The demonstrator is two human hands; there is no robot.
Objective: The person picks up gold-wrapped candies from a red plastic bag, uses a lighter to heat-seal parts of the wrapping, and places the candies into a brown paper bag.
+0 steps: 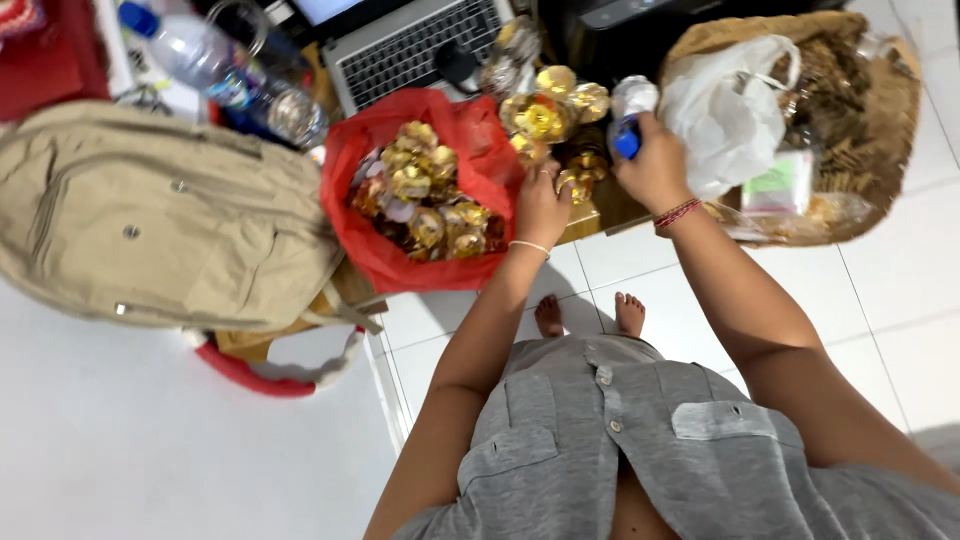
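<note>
1. Plainly, the work in hand concerns gold foil flowers. A cluster of finished-looking gold foil flowers [548,115] stands on the low table [610,205], just beyond the hands, and that much appears done.
2. A good deal seems left: the open red plastic bag [480,170] beside them is full of loose gold and pale foil pieces [420,200], heaped to its rim.
3. The left hand [542,208] rests at the bag's right edge, at the foot of the flower cluster. Its fingers are curled loosely and appear to pinch a small gold piece, though what exactly sits between the fingertips is too small to tell. A thin bracelet circles that wrist.
4. The right hand [655,165] is closed firmly around a small white bottle with a blue part [630,120], possibly a glue bottle, held upright just right of the flowers. A red thread band is on that wrist.
5. Around the work: a white plastic bag [725,110] lies in a woven basket [890,120] at the right, a beige backpack [160,215] at the left, and a laptop [415,45] and clear water bottles [200,55] behind the red bag.
6. The person stands barefoot on white floor tiles [880,300], facing the table.
</note>
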